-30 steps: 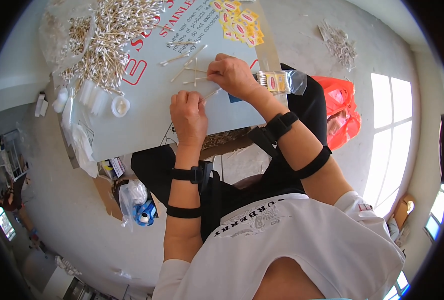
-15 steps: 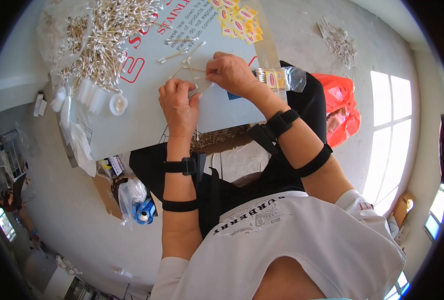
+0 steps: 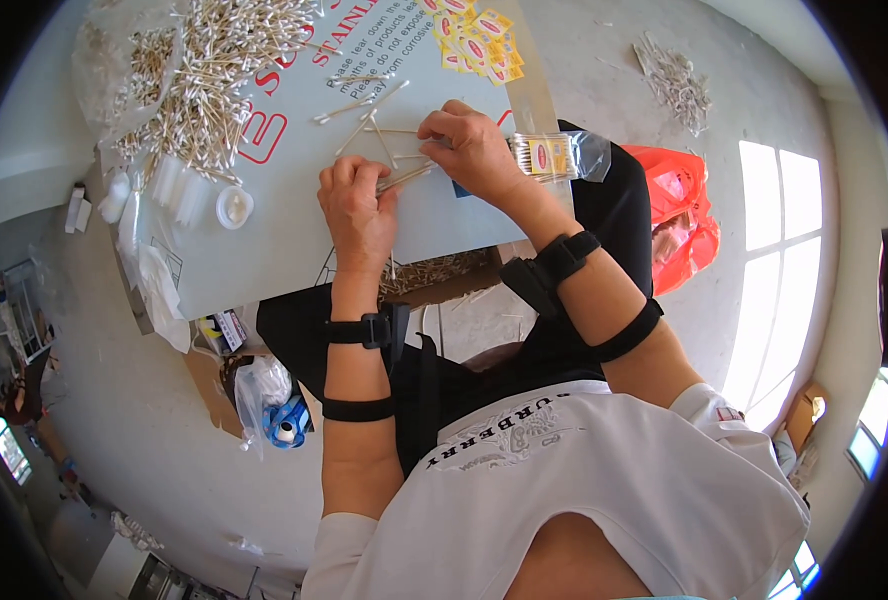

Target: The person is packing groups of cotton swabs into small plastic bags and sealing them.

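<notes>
Low over the sheet-covered table (image 3: pixel 254 255), my left hand (image 3: pixel 356 208) is closed on a few cotton swabs (image 3: pixel 409 177), whose sticks poke out past the fingers to the right. My right hand (image 3: pixel 472 148) is curled in a pinch just right of them. Something small and pale shows at its fingertips, too hidden to name. Several loose cotton swabs (image 3: pixel 366 126) lie crossed on the table just beyond my hands. Beside my right wrist, a clear packet of cotton swabs (image 3: pixel 547 157) with a yellow label lies at the table's right edge.
A large heap of cotton swabs (image 3: pixel 209 85) spreads at the far left, with clear plastic tubes (image 3: pixel 179 190) and a small round white tub (image 3: pixel 234 207) nearer. Yellow cards (image 3: pixel 479 45) lie at the far right. A box of swabs (image 3: pixel 444 278) stands below the table edge; a red bag (image 3: pixel 679 220) is on the floor.
My right hand has shifted slightly right and away from the left hand's swabs. My left hand has hardly moved and still grips swabs.
</notes>
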### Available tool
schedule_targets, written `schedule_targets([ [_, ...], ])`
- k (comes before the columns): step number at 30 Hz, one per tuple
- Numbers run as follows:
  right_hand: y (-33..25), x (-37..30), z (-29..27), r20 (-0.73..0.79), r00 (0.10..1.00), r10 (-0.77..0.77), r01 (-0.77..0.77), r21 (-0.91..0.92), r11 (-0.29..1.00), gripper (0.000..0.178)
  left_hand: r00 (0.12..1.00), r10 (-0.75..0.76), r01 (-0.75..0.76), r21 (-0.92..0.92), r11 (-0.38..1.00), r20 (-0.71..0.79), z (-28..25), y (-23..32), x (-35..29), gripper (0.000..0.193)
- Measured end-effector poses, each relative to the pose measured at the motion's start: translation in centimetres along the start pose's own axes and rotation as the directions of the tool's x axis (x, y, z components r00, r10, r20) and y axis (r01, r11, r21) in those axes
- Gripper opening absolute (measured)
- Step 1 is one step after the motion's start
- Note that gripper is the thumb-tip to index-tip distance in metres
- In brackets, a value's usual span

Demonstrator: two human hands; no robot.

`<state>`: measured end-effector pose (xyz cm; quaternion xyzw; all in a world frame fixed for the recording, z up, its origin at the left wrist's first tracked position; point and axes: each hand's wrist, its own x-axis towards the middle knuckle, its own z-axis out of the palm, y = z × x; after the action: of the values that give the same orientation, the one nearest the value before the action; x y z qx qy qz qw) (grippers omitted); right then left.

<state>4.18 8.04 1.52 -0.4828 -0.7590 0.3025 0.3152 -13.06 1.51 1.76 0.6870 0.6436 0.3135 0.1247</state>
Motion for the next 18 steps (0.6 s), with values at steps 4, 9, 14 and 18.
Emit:
schedule_targets([
  [4, 0.2, -1.4, -0.8, -0.011, 0.998, 0.063, -0.062, 0.063, 0.996, 0.008, 1.0, -0.016, 0.016, -0.017, 1.0, -0.018, 0.1, 0.2, -0.6, 0.027],
  [9, -0.1, -2.3, -0.5, 0.022, 1.0, 0.004, -0.004, -0.013, 1.0, 0.007, 1.0, -0.023, 0.023, 0.003, 1.0, -0.016, 0.5, 0.4, -0.8, 0.023],
  [14, -0.2, -2.7, -0.3, -0.002, 1.0, -0.01, 0.01, -0.04, 0.999, 0.006, 0.999, -0.025, 0.025, -0.016, 1.0, -0.028, 0.8, 0.5, -0.8, 0.021],
  [18, -0.1, -2.5, -0.3, -0.109, 0.993, 0.05, -0.053, -0.017, 0.998, 0.004, 1.0, -0.013, 0.013, -0.012, 1.0, -0.026, 0.7, 0.7, -0.7, 0.022],
])
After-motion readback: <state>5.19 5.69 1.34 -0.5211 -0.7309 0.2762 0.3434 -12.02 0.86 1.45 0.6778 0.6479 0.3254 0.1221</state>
